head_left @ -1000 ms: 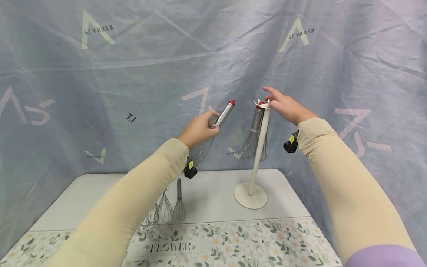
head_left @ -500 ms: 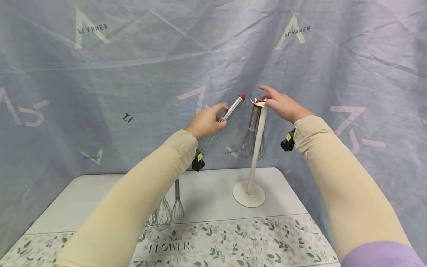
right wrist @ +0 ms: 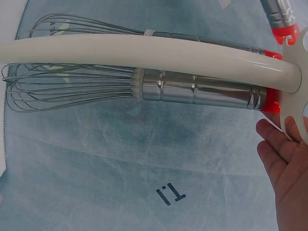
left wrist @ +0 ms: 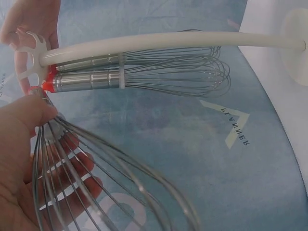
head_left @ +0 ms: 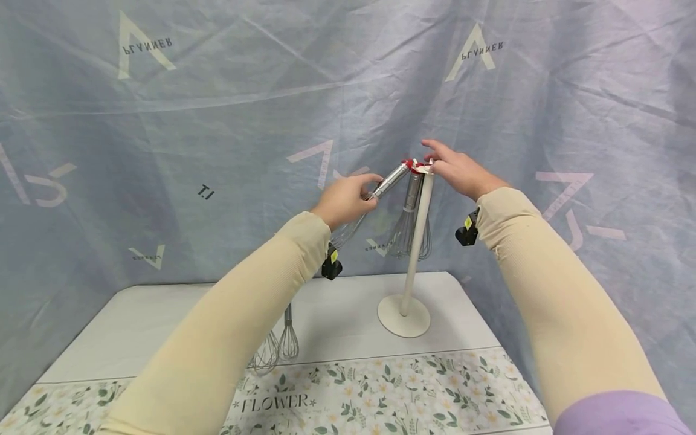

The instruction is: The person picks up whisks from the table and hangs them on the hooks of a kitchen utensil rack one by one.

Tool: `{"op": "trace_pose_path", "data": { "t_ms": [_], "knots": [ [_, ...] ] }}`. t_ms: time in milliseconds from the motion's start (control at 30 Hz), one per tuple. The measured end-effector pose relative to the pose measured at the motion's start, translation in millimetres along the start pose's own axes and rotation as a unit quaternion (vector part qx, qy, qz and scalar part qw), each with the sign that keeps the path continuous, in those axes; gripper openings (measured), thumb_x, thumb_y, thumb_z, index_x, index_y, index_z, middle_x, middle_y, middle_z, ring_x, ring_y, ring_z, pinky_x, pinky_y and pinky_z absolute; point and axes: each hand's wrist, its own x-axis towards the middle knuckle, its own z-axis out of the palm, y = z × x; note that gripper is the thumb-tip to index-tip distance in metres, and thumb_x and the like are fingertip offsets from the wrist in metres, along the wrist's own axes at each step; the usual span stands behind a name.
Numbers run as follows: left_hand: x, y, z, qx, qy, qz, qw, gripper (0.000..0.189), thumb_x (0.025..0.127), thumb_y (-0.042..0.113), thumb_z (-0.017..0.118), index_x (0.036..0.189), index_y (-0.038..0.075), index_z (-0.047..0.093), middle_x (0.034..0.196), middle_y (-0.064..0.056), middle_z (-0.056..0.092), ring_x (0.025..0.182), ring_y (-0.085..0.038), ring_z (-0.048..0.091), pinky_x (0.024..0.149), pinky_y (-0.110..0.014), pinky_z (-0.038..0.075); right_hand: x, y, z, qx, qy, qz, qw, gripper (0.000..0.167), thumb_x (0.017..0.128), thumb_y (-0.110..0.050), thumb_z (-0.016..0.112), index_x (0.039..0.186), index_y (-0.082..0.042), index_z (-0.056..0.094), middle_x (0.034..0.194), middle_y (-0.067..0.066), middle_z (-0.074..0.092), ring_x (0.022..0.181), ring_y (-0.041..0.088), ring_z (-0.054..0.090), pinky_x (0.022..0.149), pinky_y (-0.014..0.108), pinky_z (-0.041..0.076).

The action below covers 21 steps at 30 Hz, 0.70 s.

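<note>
Left hand (head_left: pixel 347 198): it is grasping the held whisk (head_left: pixel 391 180) close to where handle and wires meet, near the centre of the head view.
Held whisk: tilted, its red tip (right wrist: pixel 285 32) towards 2 o'clock and its wires down towards 8 o'clock. The tip is at the edge of the holder (right wrist: pixel 291 103); I cannot tell whether it is already caught there.
White stand (head_left: pixel 417 241): upright, the foot at 5 o'clock of the head view. On its holder, 2 hanging whisks (right wrist: pixel 202 88) have the red ends up and the wires down.
Right hand (head_left: pixel 462 173): at 3 o'clock of the holder, gripping its edge, with 1 finger stretched away from it (probably the grip serves for steadiness).
Tabletop (head_left: pixel 337 314): at 7 o'clock are the smaller whisk (head_left: pixel 289 339) and, just beside it, the wider whisk (head_left: pixel 265 353), partly covered by the left sleeve (head_left: pixel 261 284).
Step at the holder: in my judgement, hanging of the 3rd whisk, at its fine fitting part.
Next for the red tip: it seems to need lining up with a free prong, then lowering the wires towards 6 o'clock; the left hand should loosen only when the holder carries the weight.
</note>
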Motion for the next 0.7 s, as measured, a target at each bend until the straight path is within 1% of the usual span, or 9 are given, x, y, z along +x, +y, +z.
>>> {"op": "trace_pose_path", "data": {
  "t_ms": [133,333,533,633,700],
  "knots": [
    [-1.1,1.0,3.3,0.007,0.002,0.009,0.9999,0.049,0.098,0.024,0.065,0.146,0.027,0.055,0.082,0.005,0.066,0.053,-0.009,0.039,0.052,-0.026,0.031,0.9,0.8,-0.2,0.0,0.001,-0.001,1.0,0.07,0.097,-0.026,0.032,0.164,-0.03,0.011,0.162,0.012,0.034,0.147,0.039,0.031,0.113,0.062,0.029],
    [-2.3,1.2,14.0,-0.027,-0.009,-0.001,0.9996,0.053,0.099,0.025,0.065,0.15,0.028,0.05,0.092,0.005,0.068,0.059,-0.012,0.048,0.054,-0.028,0.038,0.3,0.6,-0.1,0.004,0.003,0.003,1.0,0.071,0.097,-0.027,0.032,0.164,-0.031,0.011,0.161,0.012,0.034,0.147,0.039,0.031,0.113,0.062,0.029],
    [-4.0,-4.9,33.5,-0.056,-0.01,-0.004,0.9984,0.062,0.098,0.022,0.068,0.154,0.029,0.042,0.109,0.001,0.068,0.063,-0.014,0.053,0.061,-0.031,0.044,-0.1,-0.3,0.6,0.001,0.005,0.008,1.0,0.071,0.097,-0.027,0.032,0.164,-0.029,0.01,0.162,0.012,0.033,0.147,0.039,0.031,0.113,0.062,0.029],
    [-7.2,-7.0,45.1,-0.09,-0.021,-0.015,0.9956,0.069,0.098,0.021,0.068,0.158,0.031,0.034,0.12,-0.003,0.065,0.067,-0.015,0.057,0.065,-0.033,0.047,0.4,-0.8,1.3,0.0,0.005,0.006,1.0,0.071,0.097,-0.027,0.032,0.164,-0.028,0.01,0.162,0.012,0.032,0.147,0.039,0.031,0.113,0.062,0.028],
    [-10.2,-8.0,53.1,-0.116,-0.027,-0.025,0.9926,0.072,0.098,0.021,0.068,0.159,0.031,0.03,0.124,-0.005,0.063,0.071,-0.017,0.06,0.067,-0.034,0.049,1.1,-1.0,1.8,0.0,0.005,0.002,1.0,0.07,0.098,-0.027,0.032,0.164,-0.028,0.01,0.162,0.013,0.033,0.147,0.04,0.031,0.113,0.062,0.029]
  ]
}}
